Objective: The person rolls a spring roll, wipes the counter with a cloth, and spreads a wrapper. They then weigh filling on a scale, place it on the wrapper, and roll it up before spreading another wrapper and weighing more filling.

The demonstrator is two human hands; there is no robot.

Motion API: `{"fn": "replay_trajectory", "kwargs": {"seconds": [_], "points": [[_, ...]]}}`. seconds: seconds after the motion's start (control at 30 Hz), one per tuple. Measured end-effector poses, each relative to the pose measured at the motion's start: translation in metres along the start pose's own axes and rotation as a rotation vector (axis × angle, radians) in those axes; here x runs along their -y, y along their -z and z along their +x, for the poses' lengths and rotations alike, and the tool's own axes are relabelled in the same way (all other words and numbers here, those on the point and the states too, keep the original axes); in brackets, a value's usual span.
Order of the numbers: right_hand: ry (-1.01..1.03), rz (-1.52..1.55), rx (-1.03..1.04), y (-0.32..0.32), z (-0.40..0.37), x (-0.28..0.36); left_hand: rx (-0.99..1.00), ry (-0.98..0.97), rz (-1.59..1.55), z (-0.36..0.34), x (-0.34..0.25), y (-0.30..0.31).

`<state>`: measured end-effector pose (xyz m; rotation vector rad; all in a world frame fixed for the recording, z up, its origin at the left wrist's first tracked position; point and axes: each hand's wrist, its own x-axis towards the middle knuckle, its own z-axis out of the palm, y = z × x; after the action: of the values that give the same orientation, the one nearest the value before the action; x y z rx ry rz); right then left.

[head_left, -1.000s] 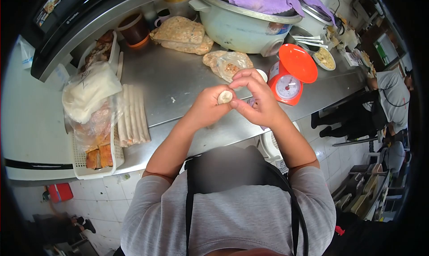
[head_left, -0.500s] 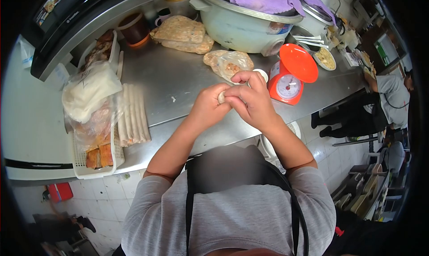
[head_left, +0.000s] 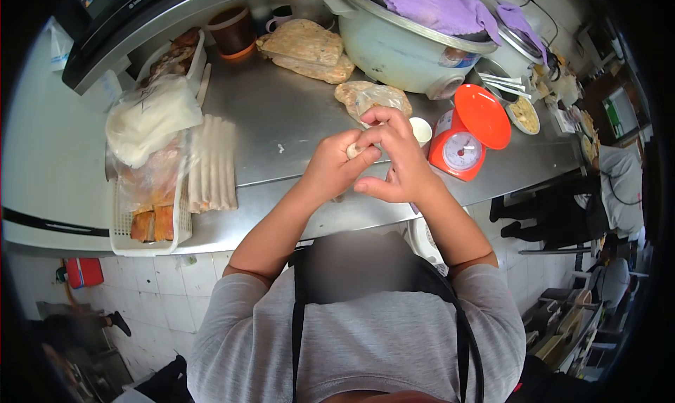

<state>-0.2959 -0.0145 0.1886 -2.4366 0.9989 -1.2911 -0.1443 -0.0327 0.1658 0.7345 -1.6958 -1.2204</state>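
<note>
My left hand (head_left: 330, 161) is closed around a small pale lump of dough (head_left: 353, 150), which shows between its thumb and fingers above the steel counter (head_left: 281, 122). My right hand (head_left: 397, 160) faces it, fingers curved over the lump and at least one fingertip close to or touching it. Its thumb is held apart, lower down. How much dough lies inside my left fingers is hidden. Just beyond my hands are a plastic bag of chunky filling (head_left: 373, 99) and a small white cup (head_left: 420, 130).
A red kitchen scale (head_left: 460, 150) stands to the right, below a large tub (head_left: 401, 55) with a purple cloth (head_left: 436, 5). Leftward lie long pale rolls (head_left: 214, 164) and a white basket (head_left: 151, 247). Another person (head_left: 562, 199) stands at far right.
My right thumb has moved away from the dough lump and down, widening that hand. The left hand keeps its hold. The whole view has shifted slightly.
</note>
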Motion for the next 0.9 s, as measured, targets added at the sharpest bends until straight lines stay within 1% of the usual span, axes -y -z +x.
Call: {"fn": "replay_trajectory", "kwargs": {"seconds": [0.1,0.17,0.27,0.37,0.4,0.5,0.53,0.63,0.73,0.83,0.9], "points": [[0.096,-0.151,0.058,0.001,0.005,0.0,0.001,0.093,-0.069,-0.002,-0.003,-0.001],[0.161,-0.225,0.083,0.001,0.007,-0.002,-0.002,0.085,-0.047,-0.003,0.0,0.0],[0.138,0.122,0.113,-0.003,0.005,-0.023,-0.056,0.119,-0.077,-0.003,0.002,-0.004],[-0.396,1.08,0.07,-0.03,-0.017,-0.043,-0.1,0.18,-0.176,0.001,0.009,0.003],[-0.456,0.902,0.154,-0.042,-0.027,-0.052,-0.114,0.202,-0.216,0.002,0.013,0.006],[-0.652,0.99,0.322,-0.067,-0.04,-0.056,-0.282,0.248,-0.841,0.008,0.022,0.008],[-0.681,0.994,0.341,-0.067,-0.036,-0.057,-0.211,0.251,-0.87,0.008,0.035,0.015],[-0.865,1.12,0.42,-0.067,-0.024,-0.065,-0.571,0.241,-0.57,0.009,0.05,0.014],[-1.054,1.215,0.419,-0.076,-0.015,-0.067,-0.48,0.541,-0.417,-0.02,0.085,0.028],[-1.099,1.293,0.349,-0.107,-0.005,-0.076,-0.092,0.765,-0.566,-0.062,0.093,0.036],[-1.15,1.325,0.338,-0.125,0.01,-0.073,-0.108,0.804,-0.417,-0.087,0.09,0.036]]}}
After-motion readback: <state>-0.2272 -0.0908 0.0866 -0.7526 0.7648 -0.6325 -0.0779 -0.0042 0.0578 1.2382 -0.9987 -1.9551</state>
